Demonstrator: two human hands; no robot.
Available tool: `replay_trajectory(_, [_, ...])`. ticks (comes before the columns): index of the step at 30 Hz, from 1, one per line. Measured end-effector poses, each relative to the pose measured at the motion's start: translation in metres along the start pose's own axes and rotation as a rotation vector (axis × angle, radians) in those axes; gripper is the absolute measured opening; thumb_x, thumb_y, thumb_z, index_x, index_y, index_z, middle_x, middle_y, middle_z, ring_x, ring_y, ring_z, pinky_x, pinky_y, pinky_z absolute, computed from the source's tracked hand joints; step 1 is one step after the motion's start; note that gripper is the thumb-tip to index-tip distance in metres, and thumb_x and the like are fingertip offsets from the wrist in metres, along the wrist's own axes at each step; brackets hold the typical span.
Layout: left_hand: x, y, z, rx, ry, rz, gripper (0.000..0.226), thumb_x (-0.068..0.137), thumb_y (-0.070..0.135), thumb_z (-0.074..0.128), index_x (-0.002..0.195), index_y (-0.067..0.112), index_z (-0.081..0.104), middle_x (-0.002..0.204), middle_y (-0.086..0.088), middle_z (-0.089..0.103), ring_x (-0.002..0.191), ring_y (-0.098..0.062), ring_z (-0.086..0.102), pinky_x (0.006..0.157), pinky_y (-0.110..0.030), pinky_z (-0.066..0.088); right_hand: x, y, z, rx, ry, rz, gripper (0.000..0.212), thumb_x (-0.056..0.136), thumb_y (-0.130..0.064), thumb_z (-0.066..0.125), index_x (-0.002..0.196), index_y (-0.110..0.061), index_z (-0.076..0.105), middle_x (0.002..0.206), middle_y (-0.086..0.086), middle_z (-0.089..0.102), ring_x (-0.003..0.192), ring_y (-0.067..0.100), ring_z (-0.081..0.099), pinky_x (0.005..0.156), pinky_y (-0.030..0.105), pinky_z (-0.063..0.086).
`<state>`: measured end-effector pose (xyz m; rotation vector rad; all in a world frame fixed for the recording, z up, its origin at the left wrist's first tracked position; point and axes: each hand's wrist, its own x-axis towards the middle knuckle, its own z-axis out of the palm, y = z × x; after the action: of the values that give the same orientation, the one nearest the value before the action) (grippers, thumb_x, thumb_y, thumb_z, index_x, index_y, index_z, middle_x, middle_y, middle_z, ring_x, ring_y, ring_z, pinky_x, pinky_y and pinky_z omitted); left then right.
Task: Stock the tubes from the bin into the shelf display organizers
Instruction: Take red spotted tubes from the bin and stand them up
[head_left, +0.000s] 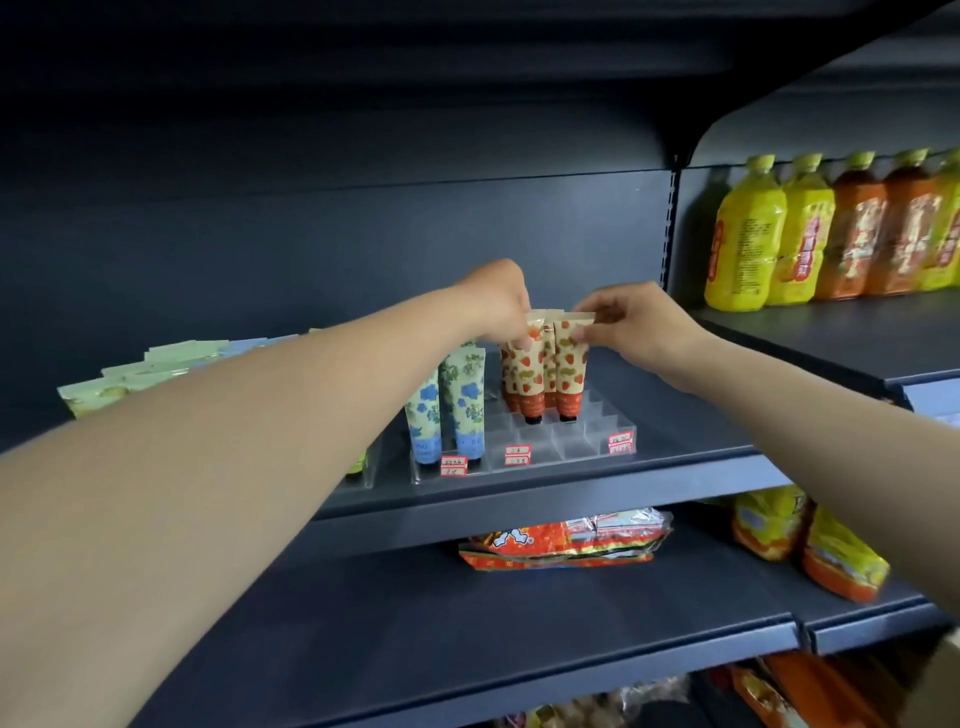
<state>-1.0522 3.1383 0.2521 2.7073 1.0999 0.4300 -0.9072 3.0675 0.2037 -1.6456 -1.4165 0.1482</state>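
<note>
1. Front rows of the clear organizer (566, 441) stand open; my fingers can drop in from above there.
2. Strawberry tubes (543, 374) fill the back rows, upright, packed touching; my left hand (493, 301) and right hand (639, 327) crowd their tops.
3. Blue-flower tubes (447, 410) stand just left of them, blocking sideways passage.
4. Green tubes (130, 374) lie further left, behind my left forearm.
5. Dark shelf (649, 384) right of the organizer is bare up to the upright.
6. Bottles (779, 234) occupy the neighbouring bay.
7. Snack bags (566, 540) sit on the shelf below, bare board in front.
</note>
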Motion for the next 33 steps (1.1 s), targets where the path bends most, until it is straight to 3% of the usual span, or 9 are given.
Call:
replay_trajectory(5, [0.009, -0.004, 0.004, 0.045, -0.035, -0.004, 0.015, 0.079, 0.019, 0.074, 0.090, 0.012, 0.066, 0.083, -0.007, 0.058, 0.073, -0.021, 0.051, 0.050, -0.020, 0.034, 0.000, 0.010, 0.006, 0.068, -0.031, 0.035, 0.011, 0.081, -0.012, 0.071, 0.092, -0.011, 0.070, 0.080, 0.001, 0.069, 0.070, 0.007, 0.061, 0.067, 0.014, 0.046])
replay_trajectory(8, [0.009, -0.005, 0.004, 0.052, -0.025, -0.020, 0.021, 0.079, 0.019, 0.074, 0.090, 0.003, 0.066, 0.098, -0.015, 0.066, 0.077, -0.027, 0.056, 0.053, -0.024, 0.038, 0.001, 0.012, 0.009, 0.119, -0.037, 0.040, 0.011, 0.082, -0.010, 0.070, 0.092, -0.010, 0.070, 0.084, 0.003, 0.070, 0.074, 0.009, 0.064, 0.066, 0.011, 0.048])
replay_trajectory(10, [0.008, -0.006, 0.005, 0.062, -0.025, -0.025, 0.030, 0.079, 0.019, 0.074, 0.097, -0.003, 0.066, 0.106, -0.014, 0.062, 0.092, -0.033, 0.061, 0.066, -0.031, 0.048, 0.002, 0.012, 0.010, 0.162, -0.046, 0.047, 0.012, 0.082, -0.007, 0.069, 0.094, -0.008, 0.069, 0.087, 0.007, 0.070, 0.074, 0.009, 0.064, 0.064, 0.009, 0.050])
replay_trajectory(12, [0.009, -0.008, 0.006, 0.059, -0.038, -0.018, 0.036, 0.079, 0.020, 0.074, 0.104, -0.004, 0.065, 0.109, -0.014, 0.063, 0.105, -0.032, 0.059, 0.070, -0.031, 0.048, 0.003, 0.011, 0.010, 0.222, -0.083, 0.057, 0.013, 0.082, -0.003, 0.067, 0.095, -0.004, 0.069, 0.091, 0.011, 0.070, 0.076, 0.011, 0.065, 0.066, 0.009, 0.052])
replay_trajectory(15, [0.011, -0.010, 0.007, 0.046, -0.046, -0.001, 0.036, 0.078, 0.022, 0.075, 0.108, 0.004, 0.067, 0.111, -0.009, 0.066, 0.102, -0.026, 0.060, 0.062, -0.023, 0.038, 0.003, 0.010, 0.006, 0.338, -0.164, 0.080, 0.011, 0.083, 0.001, 0.064, 0.094, -0.001, 0.067, 0.092, 0.012, 0.069, 0.080, 0.013, 0.066, 0.070, 0.013, 0.054])
replay_trajectory(20, [0.014, -0.010, 0.007, 0.043, -0.050, 0.016, 0.035, 0.079, 0.021, 0.074, 0.110, 0.007, 0.068, 0.110, -0.004, 0.067, 0.083, -0.016, 0.053, 0.062, -0.022, 0.038, 0.003, 0.013, 0.003, 0.370, -0.177, 0.094, 0.011, 0.084, 0.002, 0.062, 0.094, -0.002, 0.066, 0.088, 0.008, 0.069, 0.074, 0.007, 0.067, 0.064, 0.011, 0.052])
replay_trajectory(27, [0.014, -0.010, 0.007, 0.052, -0.043, 0.033, 0.032, 0.079, 0.019, 0.074, 0.108, 0.008, 0.069, 0.110, -0.003, 0.067, 0.085, -0.015, 0.055, 0.067, -0.024, 0.039, 0.005, 0.010, 0.005, 0.348, -0.166, 0.119, 0.017, 0.083, 0.001, 0.064, 0.100, 0.002, 0.065, 0.087, 0.007, 0.069, 0.070, 0.006, 0.067, 0.060, 0.009, 0.050])
replay_trajectory(33, [0.011, -0.009, 0.002, 0.031, -0.016, 0.018, 0.033, 0.079, 0.017, 0.074, 0.110, 0.009, 0.069, 0.117, -0.002, 0.066, 0.103, -0.018, 0.060, 0.078, -0.025, 0.043, 0.005, 0.008, 0.003, 0.181, -0.147, 0.106, 0.014, 0.081, -0.006, 0.069, 0.095, -0.008, 0.067, 0.087, 0.005, 0.069, 0.077, 0.009, 0.065, 0.066, 0.012, 0.051])
